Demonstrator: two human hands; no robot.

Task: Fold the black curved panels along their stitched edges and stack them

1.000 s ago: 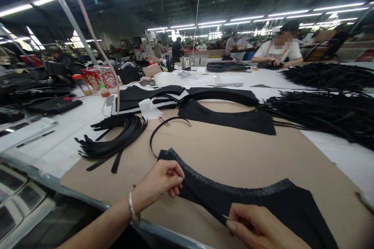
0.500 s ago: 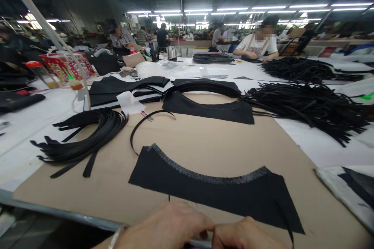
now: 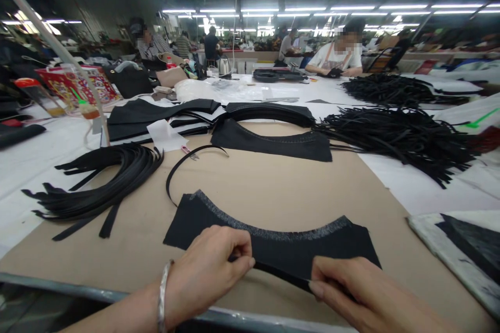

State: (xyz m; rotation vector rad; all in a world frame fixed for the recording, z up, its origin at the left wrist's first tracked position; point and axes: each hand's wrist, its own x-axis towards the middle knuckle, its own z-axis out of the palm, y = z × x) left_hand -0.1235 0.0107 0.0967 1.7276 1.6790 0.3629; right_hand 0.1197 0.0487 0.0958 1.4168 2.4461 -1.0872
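Between my two hands a narrow black strip [image 3: 282, 274] is stretched. My left hand [image 3: 214, 265], with a silver bangle at the wrist, pinches one part of it, and my right hand [image 3: 347, 289] pinches it farther right. Just beyond lies a curved black fabric piece [image 3: 281, 247], with a grey, rough-looking band along its concave edge; my hands cover part of its near side. A thin curved black strip [image 3: 172, 174] touches or passes close to its upper left corner. Farther back rests a second curved black piece [image 3: 273, 148] with a stitched-looking line.
A bundle of black strips [image 3: 128, 182] lies at left, a tangled heap of strips [image 3: 406, 135] at right. Small pink-handled snips [image 3: 190, 153] sit beside white paper [image 3: 166, 135]. A board [image 3: 449, 250] is at the right edge. Across the table a person [image 3: 338, 57] handles something black.
Both hands have risen from the bottom edge and moved apart, bringing the black strip into view between them. The view has shifted slightly.
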